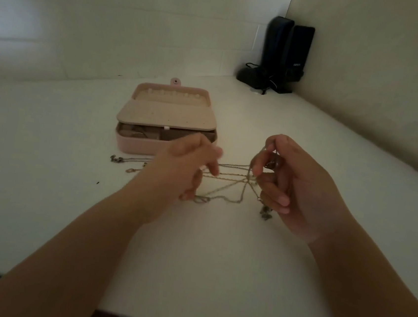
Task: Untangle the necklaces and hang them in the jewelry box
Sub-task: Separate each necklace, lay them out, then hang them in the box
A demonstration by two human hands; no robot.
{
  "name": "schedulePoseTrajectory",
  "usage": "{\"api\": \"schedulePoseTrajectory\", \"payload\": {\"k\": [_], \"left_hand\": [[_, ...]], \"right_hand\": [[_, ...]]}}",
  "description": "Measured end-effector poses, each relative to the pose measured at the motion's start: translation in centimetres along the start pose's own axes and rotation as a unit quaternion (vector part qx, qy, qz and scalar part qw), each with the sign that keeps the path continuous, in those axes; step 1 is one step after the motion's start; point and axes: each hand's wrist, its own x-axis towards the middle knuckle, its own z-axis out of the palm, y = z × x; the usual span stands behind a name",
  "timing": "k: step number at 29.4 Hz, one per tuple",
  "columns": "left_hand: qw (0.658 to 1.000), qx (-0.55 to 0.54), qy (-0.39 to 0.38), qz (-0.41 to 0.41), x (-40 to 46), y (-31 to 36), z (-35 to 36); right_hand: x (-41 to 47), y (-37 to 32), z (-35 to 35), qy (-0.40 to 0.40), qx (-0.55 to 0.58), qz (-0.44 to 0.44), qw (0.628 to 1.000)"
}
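Observation:
Tangled thin chain necklaces [231, 180] stretch between my two hands just above the white table. My left hand [189, 166] is blurred, and its fingers pinch the strands on the left side. Curled around the chains on the right, my right hand [290, 182] has strands looped over its fingers. A small pendant or clasp [265, 213] dangles below it. More chain ends [125, 161] lie on the table to the left. The pink jewelry box [137, 145] stands open behind my hands, with a row of hooks [173, 94] in its raised lid.
Two black speakers [288, 53] with cables stand in the back right corner against the wall. The white table [205, 261] curves at its near edge. A tiny dark speck [97, 182] lies on the left.

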Motion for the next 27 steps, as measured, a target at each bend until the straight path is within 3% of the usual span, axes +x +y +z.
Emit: {"api": "schedulePoseTrajectory", "payload": {"k": [3, 7, 10, 16, 27], "left_hand": [[0.991, 0.108, -0.073, -0.013, -0.31, -0.24, 0.33], [0.98, 0.119, -0.162, 0.005, -0.55, -0.15, 0.5], [0.98, 0.127, -0.152, 0.008, -0.39, -0.37, 0.45], [0.989, 0.103, -0.104, 0.001, -0.24, -0.21, 0.04], [0.993, 0.081, -0.089, -0.006, -0.16, -0.09, -0.23]], "right_hand": [[-0.11, 0.16, 0.28, -0.034, -0.012, 0.0, 0.999], [-0.17, 0.26, 0.46, -0.052, -0.019, -0.012, 0.998], [-0.1, 0.34, 0.32, -0.05, -0.051, -0.041, 0.997], [0.03, 0.54, -0.05, 0.045, -0.171, -0.121, 0.977], [-0.35, 0.3, 0.08, 0.041, -0.119, -0.083, 0.989]]}}
